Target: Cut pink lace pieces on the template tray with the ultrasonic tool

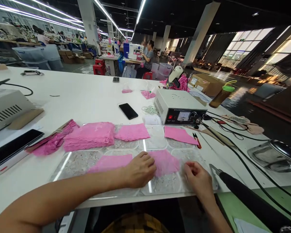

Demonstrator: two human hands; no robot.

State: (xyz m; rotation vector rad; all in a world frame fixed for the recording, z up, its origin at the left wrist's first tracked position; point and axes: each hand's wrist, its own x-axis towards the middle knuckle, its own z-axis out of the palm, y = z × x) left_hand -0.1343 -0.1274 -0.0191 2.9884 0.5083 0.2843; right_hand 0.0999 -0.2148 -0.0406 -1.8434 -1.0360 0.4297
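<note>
My left hand [142, 170] rests palm down with curled fingers over the left edge of a thin pink fabric piece [167, 163]. What its fingertips hold, if anything, is hidden. To the right of that piece, my right hand [200, 181] has thumb and forefinger drawn together in a pinch; I cannot make out anything between them. Another pink fabric sheet [111, 161] lies partly under my left forearm. Behind it are a thick stack of pink pieces [91, 134], a thinner pile [132, 132] and a single pink piece [180, 134], on a clear patterned mat [157, 134].
A grey control box [184, 106] with a dial stands behind the mat, its cables running right. A black-handled tool [244, 191] lies beside my right hand. Nearby are red-handled snips [197, 140], a black phone [128, 111], a glass jar [274, 155] and a bottle [221, 95].
</note>
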